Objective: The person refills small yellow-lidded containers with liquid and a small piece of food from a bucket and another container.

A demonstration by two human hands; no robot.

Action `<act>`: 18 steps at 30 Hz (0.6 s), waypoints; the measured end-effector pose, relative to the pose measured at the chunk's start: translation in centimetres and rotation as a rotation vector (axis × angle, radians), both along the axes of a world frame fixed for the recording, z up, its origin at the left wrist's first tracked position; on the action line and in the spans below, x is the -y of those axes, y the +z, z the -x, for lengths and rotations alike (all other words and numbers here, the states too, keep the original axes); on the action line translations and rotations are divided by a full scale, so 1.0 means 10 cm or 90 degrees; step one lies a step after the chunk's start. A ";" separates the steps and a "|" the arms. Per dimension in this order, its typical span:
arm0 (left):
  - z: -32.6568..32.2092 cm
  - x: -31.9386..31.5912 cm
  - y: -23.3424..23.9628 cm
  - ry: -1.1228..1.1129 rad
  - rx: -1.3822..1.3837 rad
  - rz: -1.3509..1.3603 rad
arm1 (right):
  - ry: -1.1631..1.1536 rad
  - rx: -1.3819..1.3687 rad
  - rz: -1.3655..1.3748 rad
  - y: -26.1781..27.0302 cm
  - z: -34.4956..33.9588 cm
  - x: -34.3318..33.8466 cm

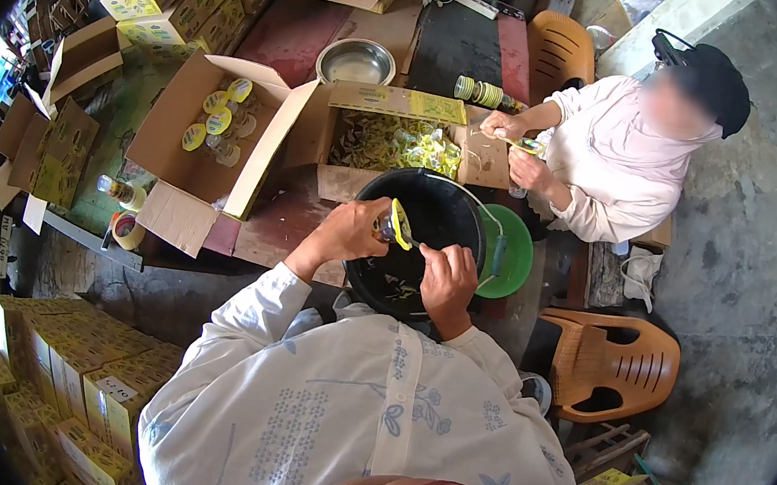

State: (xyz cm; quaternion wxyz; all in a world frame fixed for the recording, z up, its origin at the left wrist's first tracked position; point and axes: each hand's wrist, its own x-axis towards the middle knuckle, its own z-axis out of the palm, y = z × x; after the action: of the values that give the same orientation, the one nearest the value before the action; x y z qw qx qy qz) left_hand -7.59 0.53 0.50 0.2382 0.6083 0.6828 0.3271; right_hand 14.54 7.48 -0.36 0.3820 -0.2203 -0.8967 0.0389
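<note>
Above a black bucket (385, 271), my left hand (352, 230) grips a plastic cup (399, 225) with a yellow-rimmed lid, tilted on its side with the lid towards the right. My right hand (447, 279) is closed on a thin dark tool whose tip meets the edge of the lid; its kind cannot be told. Dark liquid and a few scraps seem to lie in the bucket. Behind it, an open carton (397, 101) holds a heap of yellow and clear plastic scraps. To the left, another open carton (181, 107) holds several clear cups with yellow lids (218, 120).
A co-worker (607, 152) at the right handles a similar cup. A green bucket (512, 257) adjoins the black one. Beyond stand a steel bowl (356, 63) and stacked cups (481, 93). A tape roll (127, 230) lies left; an orange chair (615, 369) stands right.
</note>
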 end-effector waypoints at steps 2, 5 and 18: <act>-0.02 -0.01 -0.01 -0.068 0.073 0.026 | 0.004 0.020 0.003 0.01 0.05 0.04; 0.00 -0.01 0.13 -0.062 0.099 0.065 | -0.002 0.040 0.012 0.02 0.11 0.02; 0.13 0.08 0.01 -0.029 0.039 0.006 | 0.013 0.001 0.093 0.21 0.01 0.18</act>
State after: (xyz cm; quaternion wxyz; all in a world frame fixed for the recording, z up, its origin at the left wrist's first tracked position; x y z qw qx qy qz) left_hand -8.87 -0.32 0.61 0.2691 0.6122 0.6629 0.3367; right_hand 14.46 5.72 1.72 0.3636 -0.2386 -0.8940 0.1080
